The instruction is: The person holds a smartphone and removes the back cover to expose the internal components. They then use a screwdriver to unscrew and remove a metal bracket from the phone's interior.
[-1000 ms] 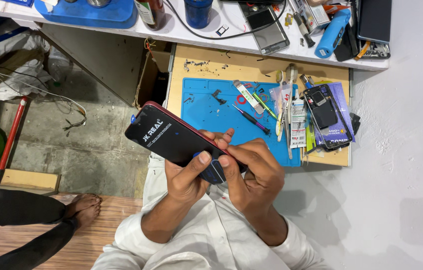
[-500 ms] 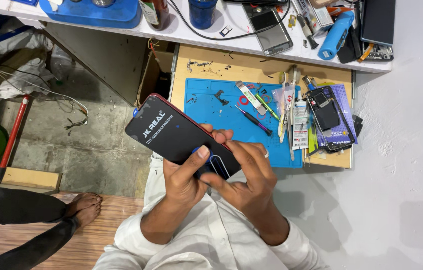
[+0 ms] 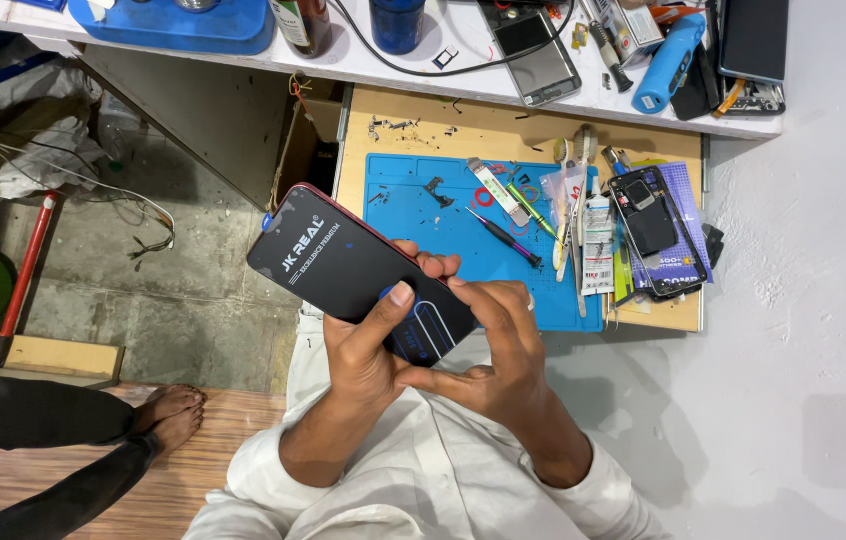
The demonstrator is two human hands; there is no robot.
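Both the left hand (image 3: 368, 350) and right hand (image 3: 488, 350) curled closed around a black phone (image 3: 358, 272), held tilted above the lap, near the tabletop's (image 3: 463, 125) blue mat (image 3: 443, 225) with scattered tools.

Black red-edged phone (image 3: 358, 272), tilted, held above lap.

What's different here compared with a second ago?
The left hand has moved its thumb up onto the glass of the phone, which has tipped slightly. The right hand still grips the phone's lower end. The blue mat and the tools on it, including a screwdriver, lie as before.
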